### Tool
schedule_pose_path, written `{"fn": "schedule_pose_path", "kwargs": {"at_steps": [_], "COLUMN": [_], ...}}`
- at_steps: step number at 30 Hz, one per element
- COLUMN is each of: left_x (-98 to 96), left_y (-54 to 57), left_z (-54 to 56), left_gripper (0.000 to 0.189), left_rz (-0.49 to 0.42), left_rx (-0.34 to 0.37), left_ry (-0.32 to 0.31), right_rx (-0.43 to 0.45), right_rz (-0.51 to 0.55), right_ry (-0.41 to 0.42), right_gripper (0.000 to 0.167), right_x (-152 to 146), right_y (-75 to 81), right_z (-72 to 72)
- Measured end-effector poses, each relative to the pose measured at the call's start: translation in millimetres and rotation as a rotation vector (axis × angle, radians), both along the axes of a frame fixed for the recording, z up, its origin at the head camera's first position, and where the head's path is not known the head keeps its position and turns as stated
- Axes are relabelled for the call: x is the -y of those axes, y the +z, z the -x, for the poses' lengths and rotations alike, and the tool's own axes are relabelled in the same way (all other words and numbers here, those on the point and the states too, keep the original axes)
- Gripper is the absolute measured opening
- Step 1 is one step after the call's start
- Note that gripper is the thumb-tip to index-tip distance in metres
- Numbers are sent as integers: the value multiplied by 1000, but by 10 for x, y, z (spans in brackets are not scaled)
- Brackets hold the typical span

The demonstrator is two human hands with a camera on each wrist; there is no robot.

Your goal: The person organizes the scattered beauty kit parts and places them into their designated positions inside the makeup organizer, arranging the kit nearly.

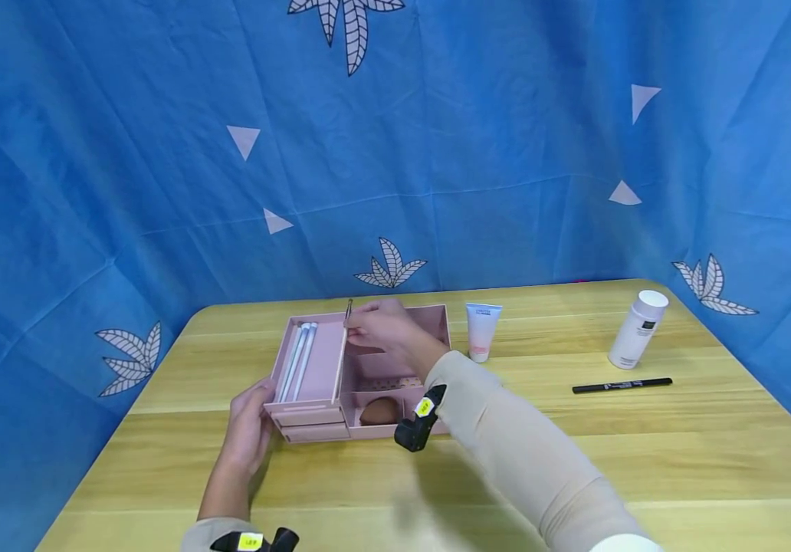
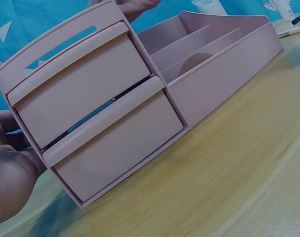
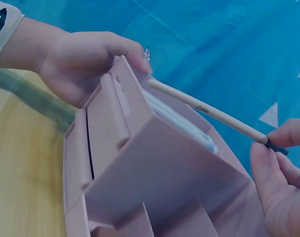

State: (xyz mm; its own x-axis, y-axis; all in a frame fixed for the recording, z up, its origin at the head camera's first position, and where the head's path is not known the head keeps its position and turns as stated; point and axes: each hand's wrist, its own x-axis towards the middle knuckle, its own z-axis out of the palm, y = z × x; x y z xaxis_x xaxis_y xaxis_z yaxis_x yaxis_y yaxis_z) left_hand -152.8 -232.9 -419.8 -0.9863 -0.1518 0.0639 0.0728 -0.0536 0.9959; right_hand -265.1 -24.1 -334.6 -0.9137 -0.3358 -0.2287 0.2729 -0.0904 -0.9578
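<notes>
A pink desktop organizer stands on the table, with two drawer fronts on its left part and open compartments on the right. My left hand grips its left side near the front, thumb over the top edge in the right wrist view. Between thumb and fingers, my right hand pinches the dark end of a slim cream pen. That pen slants above the organizer's top tray, its other end close to my left thumb. White pens lie side by side in the tray.
A brown rounded object sits in a front compartment. Right of the organizer stands a white-and-pink tube. Farther right are a white bottle and a black pen lying on the table. A blue curtain hangs behind.
</notes>
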Motion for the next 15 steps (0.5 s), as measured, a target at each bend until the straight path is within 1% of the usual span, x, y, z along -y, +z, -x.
{"fn": "schedule_pose_path", "kwargs": {"at_steps": [3,7,11,15], "left_x": [-4,-10,-11,-6], "left_y": [3,4,8,15], "left_z": [3,12,13,3], "left_gripper": [50,48,47,49], "left_rz": [8,3,-3,10], "left_rx": [-3,-5,2,10], "left_ry": [-2,12,20,16], "right_rx": [-1,-15,-31,-44], "right_rz": [-10,-37,-94,-138], "right_ry": [-21,-52,-66,-84], "right_gripper": [27,28,24,16], "right_x": [81,182,265,339], "right_y": [28,87,130,128], "right_z": [27,47,44,34]}}
